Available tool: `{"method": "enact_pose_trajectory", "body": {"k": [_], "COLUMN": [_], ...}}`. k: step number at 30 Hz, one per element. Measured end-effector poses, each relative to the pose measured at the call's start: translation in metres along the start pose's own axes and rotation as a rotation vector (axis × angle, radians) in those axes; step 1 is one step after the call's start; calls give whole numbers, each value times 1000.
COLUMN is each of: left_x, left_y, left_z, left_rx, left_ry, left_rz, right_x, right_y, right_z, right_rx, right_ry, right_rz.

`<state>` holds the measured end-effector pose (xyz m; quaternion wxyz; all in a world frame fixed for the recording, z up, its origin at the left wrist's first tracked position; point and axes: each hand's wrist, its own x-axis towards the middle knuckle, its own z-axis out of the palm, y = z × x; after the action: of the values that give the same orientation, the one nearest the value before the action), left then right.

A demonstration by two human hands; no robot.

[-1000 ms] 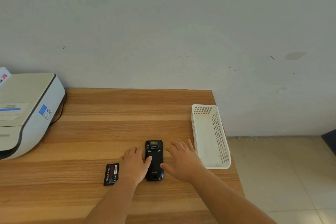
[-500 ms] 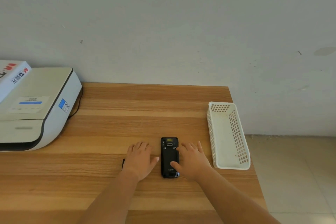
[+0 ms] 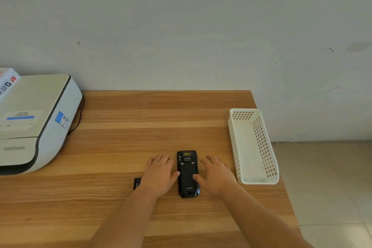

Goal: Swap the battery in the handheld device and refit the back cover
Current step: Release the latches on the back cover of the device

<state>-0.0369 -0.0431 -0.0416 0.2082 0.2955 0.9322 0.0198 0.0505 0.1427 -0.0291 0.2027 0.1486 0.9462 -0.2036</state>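
A black handheld device (image 3: 187,173) lies face down on the wooden table (image 3: 141,127), its back cover on and two latches showing near the top. My left hand (image 3: 160,175) lies flat on the table at its left side, thumb touching the device's edge. My right hand (image 3: 216,176) lies flat at its right side, thumb resting on the back cover. Both hands have fingers spread and hold nothing. A black battery (image 3: 136,183) lies left of my left hand, mostly hidden under the wrist.
A white perforated plastic basket (image 3: 254,182) stands at the table's right edge, with nothing in it. A large white printer (image 3: 40,119) with a cable occupies the back left. The table ends at the right, with tiled floor (image 3: 326,187) beyond.
The camera view has shifted, so everything sits further right in frame. My left hand now covers most of the battery. My right hand has drawn slightly off the device, only the thumb remaining on it.
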Motion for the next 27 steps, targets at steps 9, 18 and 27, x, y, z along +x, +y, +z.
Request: {"method": "enact_pose_trajectory", "body": {"k": [9,18,27], "left_x": [15,30,39], "left_y": [9,6,6], "left_z": [-4,-5,-5], "left_rx": [-39,-42,-44], "left_ry": [6,22,84], "left_rz": [12,2,62], "right_x": [8,31,50], "right_y": [7,7,2], "right_z": [0,-6,1], "right_rx": [-30,5,49], "right_ry": [-16,-24,0], "right_rz": [22,-15,-71]}}
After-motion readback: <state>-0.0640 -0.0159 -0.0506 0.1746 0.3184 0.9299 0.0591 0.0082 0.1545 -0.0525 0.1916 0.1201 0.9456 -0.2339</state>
